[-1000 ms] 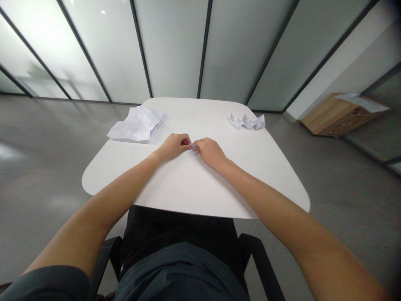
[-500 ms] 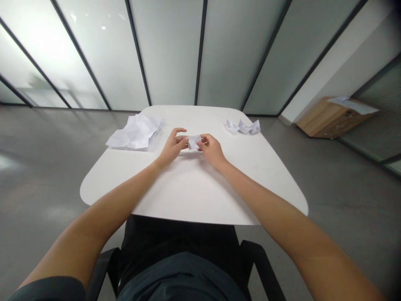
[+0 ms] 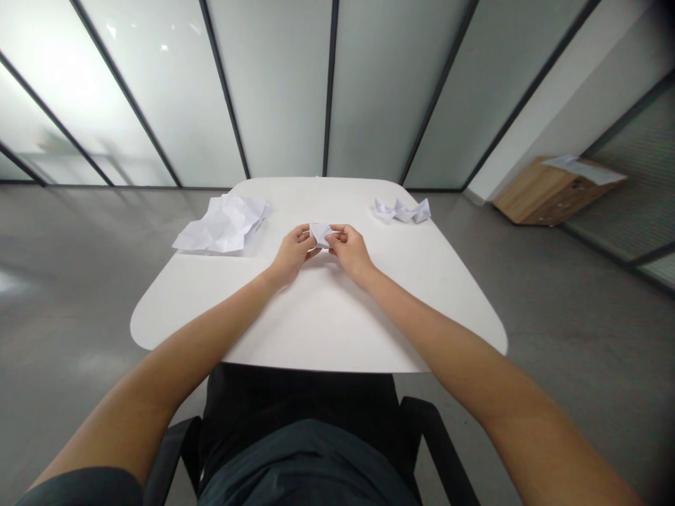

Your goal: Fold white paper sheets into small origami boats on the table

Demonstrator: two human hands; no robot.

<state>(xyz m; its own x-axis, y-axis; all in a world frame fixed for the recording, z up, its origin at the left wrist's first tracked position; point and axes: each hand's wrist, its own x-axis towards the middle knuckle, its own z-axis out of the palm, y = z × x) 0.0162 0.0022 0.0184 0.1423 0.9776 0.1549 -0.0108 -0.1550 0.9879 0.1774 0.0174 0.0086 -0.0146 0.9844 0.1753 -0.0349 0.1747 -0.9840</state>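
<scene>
A small folded piece of white paper (image 3: pixel 320 232) is held between my two hands, just above the middle of the table. My left hand (image 3: pixel 292 254) pinches its left side, fingers behind and thumb in front. On the other side, my right hand (image 3: pixel 351 251) grips the right edge with thumb and fingers. Creases and a pointed flap show on the paper's near face. Its far side is hidden by the fingers.
Creased white sheets (image 3: pixel 224 223) lie in a loose pile at the table's left edge. Several folded paper shapes (image 3: pixel 401 211) stand in a row at the back right of the white table (image 3: pixel 337 330). A wooden cabinet (image 3: pixel 553 191) stands on the floor beyond, by frosted glass panels.
My left fingers, spread out before, have closed onto the paper's left side. The right hand keeps its grip. The whole view has shifted slightly.
</scene>
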